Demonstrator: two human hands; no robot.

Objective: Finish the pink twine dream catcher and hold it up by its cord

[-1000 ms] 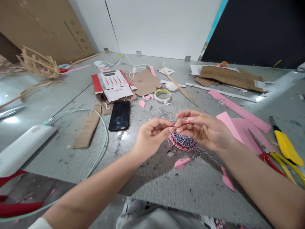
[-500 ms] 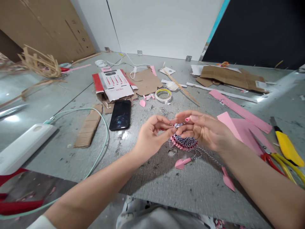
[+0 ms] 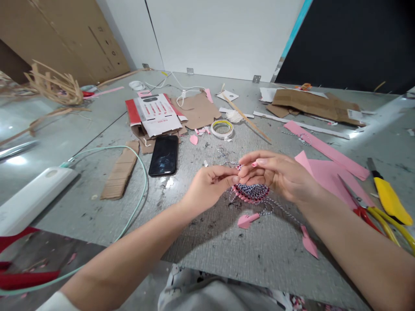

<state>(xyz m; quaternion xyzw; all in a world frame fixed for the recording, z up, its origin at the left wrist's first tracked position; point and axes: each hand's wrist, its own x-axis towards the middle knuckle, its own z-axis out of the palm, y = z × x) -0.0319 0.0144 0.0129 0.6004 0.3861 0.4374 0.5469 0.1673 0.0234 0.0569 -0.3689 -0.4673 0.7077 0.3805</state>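
Both my hands meet above the middle of the grey table [image 3: 207, 242]. My left hand [image 3: 207, 188] pinches the twisted black-and-white string [image 3: 279, 207] near its end, fingers closed. Touching it fingertip to fingertip, my right hand [image 3: 279, 175] curls over a small pink piece wound with that string [image 3: 251, 193] and holds it just above the table. The string trails off to the right under my right wrist. Small pink paper cut-outs [image 3: 246, 221] lie just below the wound piece.
A black phone [image 3: 164, 155], a tape roll [image 3: 222, 128], a red-and-white flattened carton [image 3: 155, 114] and cardboard scraps lie beyond my hands. Pink paper sheets [image 3: 327, 170], red-handled scissors [image 3: 365, 214] and a yellow cutter [image 3: 389, 198] sit at the right. A white device [image 3: 32, 198] with a green cable is on the left.
My left hand's fingers opened briefly half a second ago, then closed again on the string. Both hands stayed in the same place over the wound piece.
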